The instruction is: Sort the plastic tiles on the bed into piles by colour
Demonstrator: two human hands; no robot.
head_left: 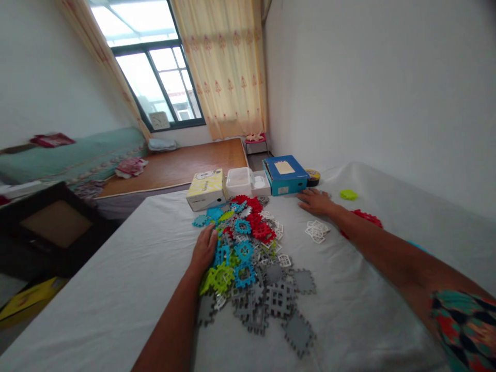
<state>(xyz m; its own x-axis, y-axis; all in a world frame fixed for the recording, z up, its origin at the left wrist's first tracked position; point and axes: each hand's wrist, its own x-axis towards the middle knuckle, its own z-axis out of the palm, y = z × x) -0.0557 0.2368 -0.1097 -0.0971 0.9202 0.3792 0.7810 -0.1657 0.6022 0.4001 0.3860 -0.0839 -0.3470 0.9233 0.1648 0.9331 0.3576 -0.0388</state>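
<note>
On the counter, well in from its left edge, lay one pile of pieces; left hand at its left side, grip unclear; right hand spread flat, near one blue box.

Bare hands, patterned sleeve, teal, red, black

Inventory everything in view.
Piece heap: one, multicoloured, mid-table
Loose pieces: several, mixed colours, right of heap
Boxes: three, yellow-white, white, blue, table's far end
Container: one, translucent white, among boxes
Round object: one, yellow-black, by boxes
Table: one, white cloth, foreground
Bed platform: one, brown, below window
Window: one, dark-framed, far wall
Curtains: two, yellowish, beside window
Bedding: some, teal, far left
Furniture: one, dark, left
Left hand: one, bare, at heap
Right hand: one, bare, by boxes
</note>
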